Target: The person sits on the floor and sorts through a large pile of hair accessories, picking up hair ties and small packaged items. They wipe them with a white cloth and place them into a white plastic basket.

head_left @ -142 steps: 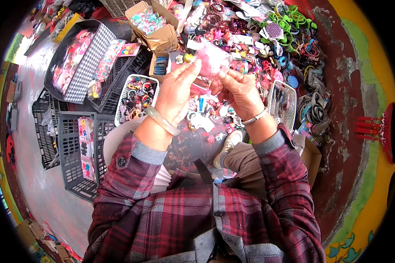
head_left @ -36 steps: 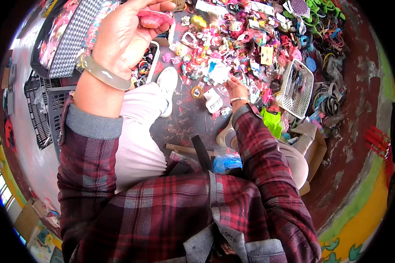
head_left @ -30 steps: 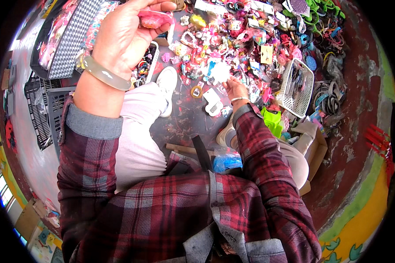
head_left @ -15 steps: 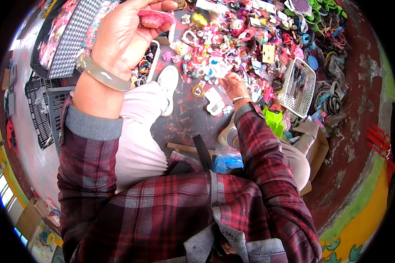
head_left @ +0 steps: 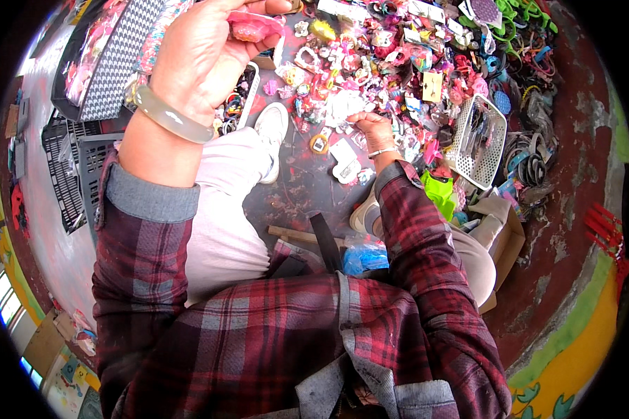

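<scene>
My left hand (head_left: 206, 52) is raised near the top left and is closed on a small pink hair accessory (head_left: 253, 26); a pale bangle (head_left: 171, 119) circles that wrist. My right hand (head_left: 374, 129) reaches down into a big heap of colourful hair clips and trinkets (head_left: 398, 63) on the dark floor, its fingers curled on a small clear packet (head_left: 342, 108) at the heap's near edge. A thin bracelet sits on the right wrist. Both sleeves are red plaid.
A white wire basket (head_left: 479, 143) lies right of the heap, with black hoops (head_left: 528, 164) beyond it. A small white tray of hair ties (head_left: 241, 98) and black crates (head_left: 66, 174) stand at left. A cardboard box (head_left: 503, 237) is by my right knee.
Nearly five seconds ago both hands held a pink packet together over the heap. Since then the left hand rose holding a pink piece, and the right hand went down into the heap.
</scene>
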The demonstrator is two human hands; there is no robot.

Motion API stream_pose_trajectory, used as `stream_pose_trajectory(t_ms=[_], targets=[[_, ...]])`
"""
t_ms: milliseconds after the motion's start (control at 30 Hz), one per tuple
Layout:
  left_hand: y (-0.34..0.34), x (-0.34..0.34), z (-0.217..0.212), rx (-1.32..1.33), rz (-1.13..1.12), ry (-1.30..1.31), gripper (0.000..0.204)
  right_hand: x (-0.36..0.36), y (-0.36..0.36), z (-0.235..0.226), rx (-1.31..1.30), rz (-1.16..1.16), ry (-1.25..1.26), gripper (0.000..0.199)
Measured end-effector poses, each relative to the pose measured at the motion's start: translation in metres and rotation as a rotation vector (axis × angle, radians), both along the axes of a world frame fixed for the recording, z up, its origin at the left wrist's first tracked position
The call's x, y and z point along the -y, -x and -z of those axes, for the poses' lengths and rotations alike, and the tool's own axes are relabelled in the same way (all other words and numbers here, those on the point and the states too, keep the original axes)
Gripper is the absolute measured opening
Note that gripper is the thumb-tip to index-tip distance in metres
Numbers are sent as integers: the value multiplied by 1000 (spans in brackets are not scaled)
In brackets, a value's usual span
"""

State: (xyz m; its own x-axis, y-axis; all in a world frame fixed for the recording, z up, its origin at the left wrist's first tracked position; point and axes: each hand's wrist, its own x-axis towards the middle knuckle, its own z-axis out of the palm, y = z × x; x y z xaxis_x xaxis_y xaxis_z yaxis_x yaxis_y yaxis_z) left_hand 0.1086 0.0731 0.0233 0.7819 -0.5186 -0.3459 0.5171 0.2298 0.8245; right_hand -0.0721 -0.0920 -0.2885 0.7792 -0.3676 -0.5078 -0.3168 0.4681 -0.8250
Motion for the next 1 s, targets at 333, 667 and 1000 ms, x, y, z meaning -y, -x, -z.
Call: stream_pose_trajectory(t_ms=[333, 667, 1000], targets=[[1, -1, 0, 1, -6, 0, 18, 0, -1, 3, -14, -7, 132, 22], [-4, -2, 9, 19, 89, -1, 20, 3, 9, 35, -37, -51, 107, 17], [5, 7, 4, 64, 3, -36, 21, -6, 56, 92, -387, -550, 684, 36]])
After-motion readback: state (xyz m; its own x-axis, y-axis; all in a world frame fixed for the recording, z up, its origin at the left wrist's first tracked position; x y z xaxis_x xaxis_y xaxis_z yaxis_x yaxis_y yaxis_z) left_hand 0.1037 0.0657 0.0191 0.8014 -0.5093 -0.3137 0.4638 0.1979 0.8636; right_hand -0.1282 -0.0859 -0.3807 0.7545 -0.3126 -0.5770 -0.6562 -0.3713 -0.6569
